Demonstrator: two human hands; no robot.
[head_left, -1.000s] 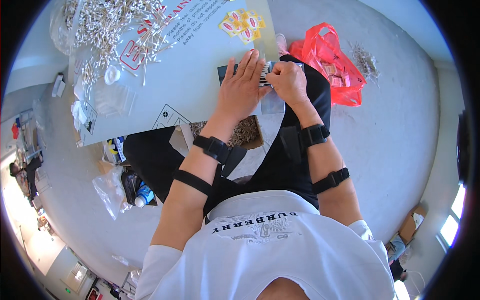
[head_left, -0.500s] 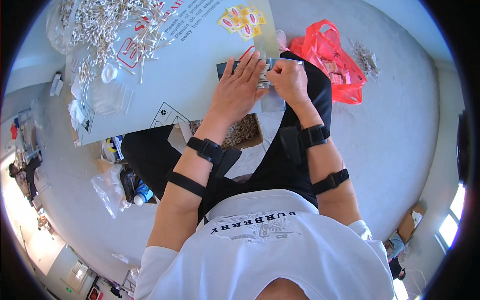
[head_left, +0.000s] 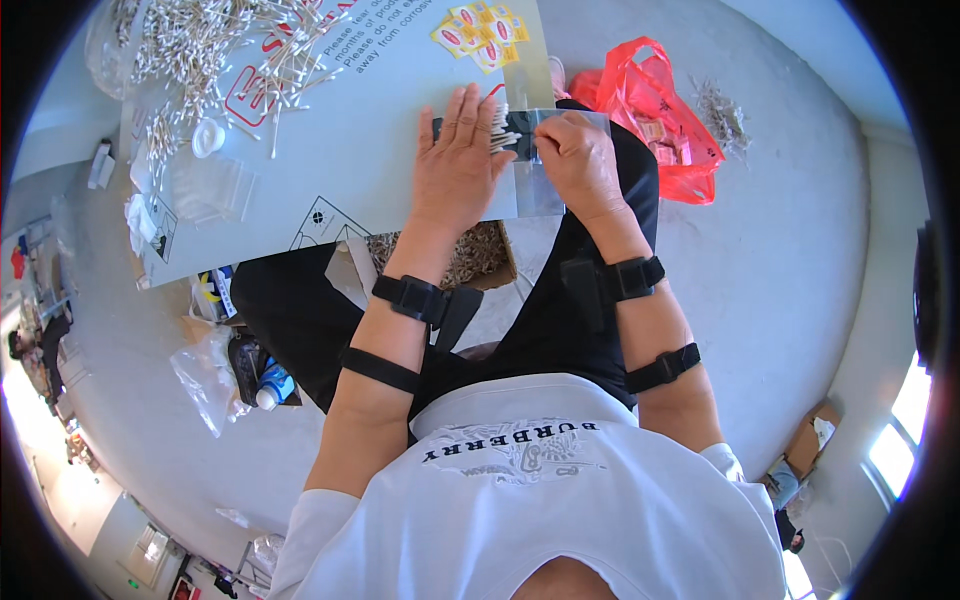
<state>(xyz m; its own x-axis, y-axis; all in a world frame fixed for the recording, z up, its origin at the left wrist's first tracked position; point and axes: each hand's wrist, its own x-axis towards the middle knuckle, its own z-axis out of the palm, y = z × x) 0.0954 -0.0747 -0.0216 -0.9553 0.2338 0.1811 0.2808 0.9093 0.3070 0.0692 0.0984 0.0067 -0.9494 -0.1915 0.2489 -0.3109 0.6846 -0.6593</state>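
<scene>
My left hand (head_left: pixel 458 150) lies flat near the table's right edge, its fingers stretched out over a dark strip. A row of white cotton swabs (head_left: pixel 500 130) shows beside its index finger and thumb, partly hidden under the hand. To the right of them, my right hand (head_left: pixel 577 160) is closed with curled fingers above the strip's right end. Whatever it pinches is hidden. Beneath and around that hand is a clear plastic sheet or bag (head_left: pixel 540 195) that reaches past the table edge.
A large heap of cotton swabs (head_left: pixel 190 50) covers the table's far left, near a small white round cap (head_left: pixel 208 138) and clear plastic bags (head_left: pixel 210 190). Yellow-and-white packets (head_left: pixel 485 38) lie at the back. A red bag (head_left: pixel 650 100) stands right; an open box (head_left: pixel 500 262) sits below the table.
My left hand has shifted slightly left, away from the right hand. More of the dark strip shows between the hands, and the swabs now sit farther from my right hand.
</scene>
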